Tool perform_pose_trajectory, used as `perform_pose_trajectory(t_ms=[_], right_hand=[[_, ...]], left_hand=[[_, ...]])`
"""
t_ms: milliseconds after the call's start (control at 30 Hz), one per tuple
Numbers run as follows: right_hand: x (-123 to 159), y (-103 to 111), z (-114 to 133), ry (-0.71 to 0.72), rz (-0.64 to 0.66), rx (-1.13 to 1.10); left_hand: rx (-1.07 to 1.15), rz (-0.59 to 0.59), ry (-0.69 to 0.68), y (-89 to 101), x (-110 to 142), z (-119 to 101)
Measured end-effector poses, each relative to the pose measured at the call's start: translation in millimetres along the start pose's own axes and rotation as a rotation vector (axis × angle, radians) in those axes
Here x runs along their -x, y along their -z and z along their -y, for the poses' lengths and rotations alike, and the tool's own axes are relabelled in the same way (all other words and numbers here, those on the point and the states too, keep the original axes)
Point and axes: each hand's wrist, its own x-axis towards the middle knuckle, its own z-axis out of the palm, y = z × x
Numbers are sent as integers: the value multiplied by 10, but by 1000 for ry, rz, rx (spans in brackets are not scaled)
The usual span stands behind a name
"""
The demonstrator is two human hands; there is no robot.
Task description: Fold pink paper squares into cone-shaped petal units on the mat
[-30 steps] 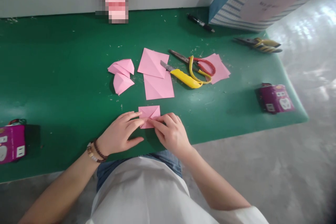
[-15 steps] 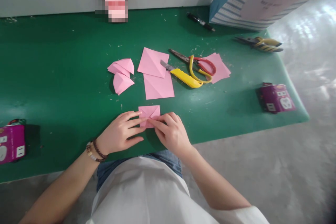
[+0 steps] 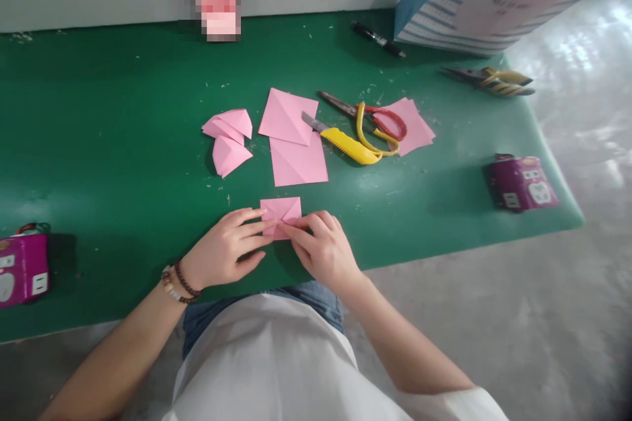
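A small square of folded pink paper lies on the table near its front edge, creases meeting toward its middle. My left hand rests at its left side, fingers spread and lying flat, the fingertips on the paper. My right hand has its fingers closed on the lower right part of the same paper, with the index fingertip pressing the folded flap. Where the right thumb meets the paper is partly hidden. Beyond the hands lie two creased pink sheets, overlapping, and folded pink paper pieces to their left.
A yellow utility knife and scissors lie partly over pink sheets. Farther off are a pen, pliers and a striped box. Purple packs sit at both sides of the green table.
My left thumb has drawn in slightly toward the hand. Both hands otherwise stay on the folded paper, and the things on the table have not moved.
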Motion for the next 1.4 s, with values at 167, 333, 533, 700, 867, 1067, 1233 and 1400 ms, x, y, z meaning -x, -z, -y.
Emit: perform_pose_trajectory(t_ms=[167, 333, 533, 700, 867, 1067, 1233, 1400], right_hand=[[2, -5, 0, -14, -6, -2], [8, -12, 4, -20, -19, 4], [21, -26, 7, -11, -36, 10], [4, -66, 5, -36, -69, 10], [15, 54, 32, -90, -175, -132], [251, 209, 333, -231, -81, -481], [372, 51, 462, -272, 91, -528], [361, 23, 436, -251, 119, -499]], left_hand=[[-3, -11, -4, 0, -9, 15], [-44, 2, -22, 3, -10, 9], [-170, 115, -60, 79, -59, -57], [-218, 197, -84, 157, -116, -70], [-220, 220, -102, 188, -148, -64], [-239, 221, -90, 171, -117, -80], [-255, 219, -95, 145, -79, -88], [-239, 220, -81, 129, -67, -91]])
